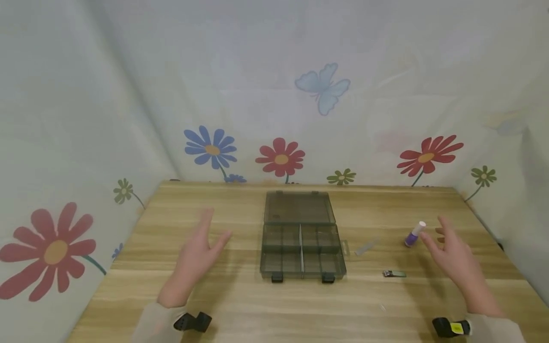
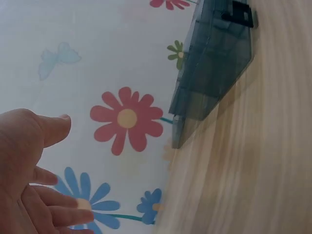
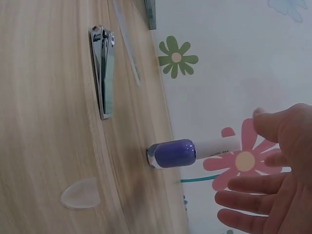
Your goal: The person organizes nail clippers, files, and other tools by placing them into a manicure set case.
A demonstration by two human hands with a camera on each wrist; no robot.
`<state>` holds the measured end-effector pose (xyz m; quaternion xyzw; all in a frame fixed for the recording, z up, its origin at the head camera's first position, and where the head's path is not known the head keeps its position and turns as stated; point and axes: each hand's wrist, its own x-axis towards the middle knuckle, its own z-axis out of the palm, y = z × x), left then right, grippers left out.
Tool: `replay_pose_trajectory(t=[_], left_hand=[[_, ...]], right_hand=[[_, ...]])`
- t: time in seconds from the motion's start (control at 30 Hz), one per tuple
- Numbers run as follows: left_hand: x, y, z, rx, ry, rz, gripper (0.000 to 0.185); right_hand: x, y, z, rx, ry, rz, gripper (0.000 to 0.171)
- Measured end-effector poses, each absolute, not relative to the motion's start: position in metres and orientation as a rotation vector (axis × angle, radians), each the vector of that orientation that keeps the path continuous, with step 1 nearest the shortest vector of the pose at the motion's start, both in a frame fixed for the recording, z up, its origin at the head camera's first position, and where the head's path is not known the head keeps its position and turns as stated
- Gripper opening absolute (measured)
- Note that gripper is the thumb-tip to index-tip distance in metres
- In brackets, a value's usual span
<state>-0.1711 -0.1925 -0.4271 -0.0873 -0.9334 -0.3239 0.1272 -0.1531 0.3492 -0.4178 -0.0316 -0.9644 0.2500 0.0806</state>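
Observation:
A smoky clear compartment box (image 1: 302, 237) lies open in the middle of the wooden table (image 1: 240, 295), lid flat behind it; the left wrist view shows the box (image 2: 214, 63) too. My left hand (image 1: 198, 255) hovers left of it, fingers straight and spread, holding nothing. My right hand (image 1: 450, 252) is raised at the right, fingers relaxed, just right of a purple nail polish bottle (image 1: 414, 234) with a white cap. In the right wrist view the bottle (image 3: 180, 152) stands close before my empty right hand (image 3: 268, 190). A nail clipper (image 1: 393, 273) (image 3: 104, 70) and a nail file (image 1: 367, 247) lie between box and bottle.
Flower-printed cloth walls (image 1: 274, 95) enclose the table on three sides. A small clear plastic piece (image 3: 80, 192) lies on the wood near the bottle. Black wrist straps (image 1: 193, 322) sit on both sleeves.

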Motion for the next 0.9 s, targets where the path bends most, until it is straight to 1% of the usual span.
replay_pose_trajectory(t=[0.13,0.4,0.67,0.9], left_hand=[[-0.169,-0.184,-0.434,-0.245,-2.716,-1.112,0.076],[-0.172,-0.163,-0.450,-0.339,-2.588,-1.337,0.064],[-0.173,-0.149,-0.464,-0.345,-2.575,-1.693,0.063],[-0.176,-0.149,-0.483,-0.309,-2.537,-2.029,0.060]], right_hand=[[-0.160,0.351,-0.422,-0.075,-2.921,0.783,0.075],[-0.173,0.356,-0.431,-0.071,-2.935,0.767,0.065],[-0.177,0.361,-0.437,-0.047,-2.969,0.824,0.069],[-0.182,0.365,-0.444,-0.029,-3.053,0.914,0.076]])
